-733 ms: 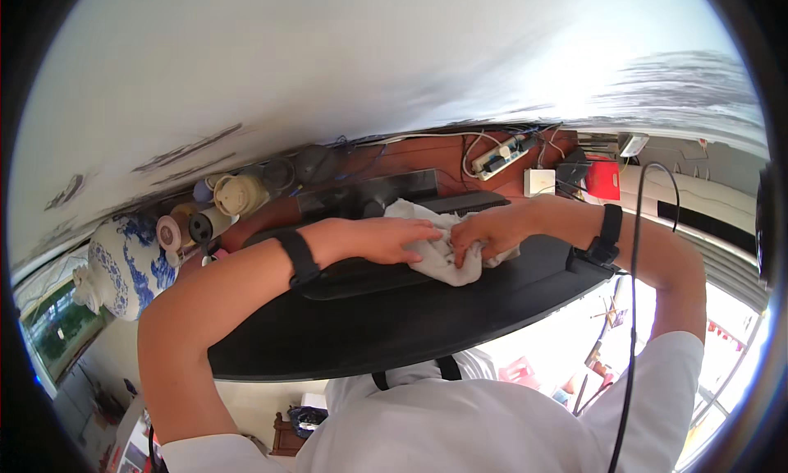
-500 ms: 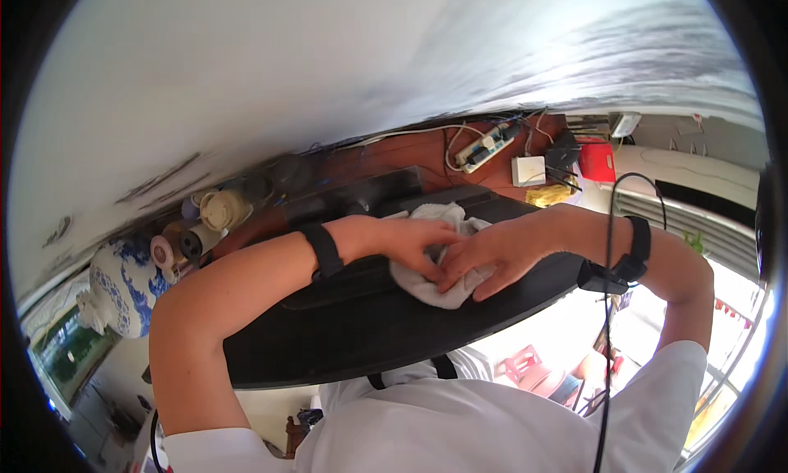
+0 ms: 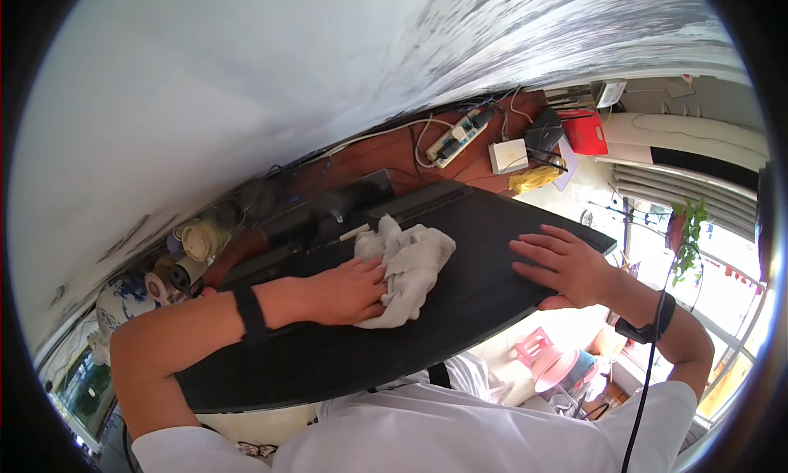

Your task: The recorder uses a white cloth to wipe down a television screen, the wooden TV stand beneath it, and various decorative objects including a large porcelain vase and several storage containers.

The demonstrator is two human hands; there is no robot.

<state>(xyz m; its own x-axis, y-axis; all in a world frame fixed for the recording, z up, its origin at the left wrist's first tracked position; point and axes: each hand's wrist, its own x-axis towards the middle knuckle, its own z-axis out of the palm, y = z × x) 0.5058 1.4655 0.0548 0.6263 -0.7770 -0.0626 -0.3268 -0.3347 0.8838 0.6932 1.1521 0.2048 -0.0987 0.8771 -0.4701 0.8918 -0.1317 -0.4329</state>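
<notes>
A large black flat-screen panel spans the view below me, with a vent strip along its far side. My left hand presses on a crumpled white cloth on the panel, its fingers closed into the cloth's left side. To the right of it, my right hand is open, fingers spread, on or just above the panel near its right end, apart from the cloth. A thin pale stick-like item lies beside the cloth.
Behind the panel a reddish wooden surface holds a power strip, white box and cables. A red box stands right; cups and a blue-and-white vase left. A plant and pink stool are at right.
Both hands were together on the cloth. My right hand has let go and moved right, fingers spread; my left hand and the cloth are lower and further left in the view.
</notes>
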